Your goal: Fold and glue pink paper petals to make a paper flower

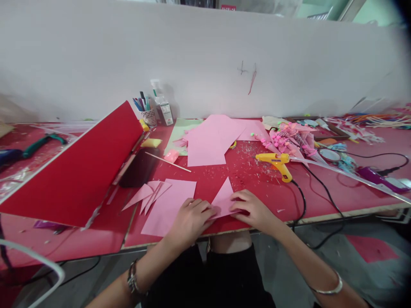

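A triangular piece of folded pink paper [224, 199] lies near the table's front edge, its point facing away from me. My left hand [194, 215] is closed on its left corner, with the fingertips bent over it. At the right corner my right hand [252, 209] pinches the paper between thumb and fingers. Under my left forearm and to its left rests a flat pink sheet [173, 201]. Several folded pink paper pieces [150, 194] lie across that sheet's upper left part. The paper edges beneath my fingers are hidden.
A yellow glue gun [274, 161] with a black cord lies to the right. Behind it are decorated pink paper cones [293, 139]. Larger pink sheets [208, 141] lie ahead. A tilted red board [83, 167] and dark phone-like slab [139, 169] stand left. Scraps dot the red table.
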Demonstrator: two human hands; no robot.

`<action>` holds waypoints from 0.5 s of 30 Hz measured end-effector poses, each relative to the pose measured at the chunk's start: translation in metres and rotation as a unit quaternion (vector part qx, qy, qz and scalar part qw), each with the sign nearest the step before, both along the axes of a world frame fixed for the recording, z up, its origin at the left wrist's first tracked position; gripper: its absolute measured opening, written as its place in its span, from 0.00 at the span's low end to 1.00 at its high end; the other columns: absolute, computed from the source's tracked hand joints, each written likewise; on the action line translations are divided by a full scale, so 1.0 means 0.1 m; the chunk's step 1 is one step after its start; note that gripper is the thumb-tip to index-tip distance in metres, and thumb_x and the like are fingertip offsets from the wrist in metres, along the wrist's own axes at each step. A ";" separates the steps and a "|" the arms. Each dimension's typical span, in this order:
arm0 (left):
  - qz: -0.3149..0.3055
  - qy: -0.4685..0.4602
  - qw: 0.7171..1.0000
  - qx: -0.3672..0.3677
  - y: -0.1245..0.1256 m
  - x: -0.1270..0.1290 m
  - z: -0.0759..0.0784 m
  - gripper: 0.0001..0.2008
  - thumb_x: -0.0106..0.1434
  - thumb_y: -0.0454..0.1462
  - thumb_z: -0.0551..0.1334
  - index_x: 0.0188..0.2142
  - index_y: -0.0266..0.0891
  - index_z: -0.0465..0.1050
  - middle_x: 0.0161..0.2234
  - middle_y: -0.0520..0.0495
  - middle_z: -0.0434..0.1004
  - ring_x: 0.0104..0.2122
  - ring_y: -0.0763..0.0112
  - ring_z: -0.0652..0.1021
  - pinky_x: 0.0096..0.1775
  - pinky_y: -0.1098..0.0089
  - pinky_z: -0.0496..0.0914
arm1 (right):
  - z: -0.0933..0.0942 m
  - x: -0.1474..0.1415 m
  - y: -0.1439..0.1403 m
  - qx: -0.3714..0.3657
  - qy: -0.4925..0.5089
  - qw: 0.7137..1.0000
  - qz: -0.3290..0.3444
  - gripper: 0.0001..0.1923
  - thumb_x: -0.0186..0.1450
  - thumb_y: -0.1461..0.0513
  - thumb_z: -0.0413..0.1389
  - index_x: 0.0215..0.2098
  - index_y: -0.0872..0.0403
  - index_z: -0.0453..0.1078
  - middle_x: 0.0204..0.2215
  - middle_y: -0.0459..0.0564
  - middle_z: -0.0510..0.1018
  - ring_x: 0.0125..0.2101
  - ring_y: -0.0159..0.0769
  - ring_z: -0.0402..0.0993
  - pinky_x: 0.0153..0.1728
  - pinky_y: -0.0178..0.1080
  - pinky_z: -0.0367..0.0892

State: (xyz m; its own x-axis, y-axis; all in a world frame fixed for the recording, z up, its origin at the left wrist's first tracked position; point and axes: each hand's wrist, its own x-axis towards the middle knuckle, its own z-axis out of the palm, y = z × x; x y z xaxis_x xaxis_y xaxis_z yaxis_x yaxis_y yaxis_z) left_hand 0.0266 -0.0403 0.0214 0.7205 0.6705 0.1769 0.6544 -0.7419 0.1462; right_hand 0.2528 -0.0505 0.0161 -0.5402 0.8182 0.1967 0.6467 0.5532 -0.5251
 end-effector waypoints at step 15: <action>0.105 -0.016 0.994 0.028 0.01 0.03 -0.05 0.14 0.60 0.41 0.55 0.22 0.37 0.66 0.21 0.51 0.69 0.25 0.69 0.70 0.33 0.66 0.57 | -0.07 -0.12 0.08 0.002 0.017 0.995 -0.102 0.08 0.60 0.58 0.52 0.29 0.55 0.66 0.34 0.51 0.70 0.35 0.37 0.65 0.37 0.39 0.60</action>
State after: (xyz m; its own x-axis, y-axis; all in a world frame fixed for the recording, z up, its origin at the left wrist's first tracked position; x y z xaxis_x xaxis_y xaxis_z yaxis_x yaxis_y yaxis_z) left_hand 0.0299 -0.0396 0.0169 0.5584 0.7944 0.2391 0.7919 -0.5963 0.1317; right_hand 0.2406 -0.0425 0.0093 -0.3556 0.9094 0.2160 0.7279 0.4144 -0.5463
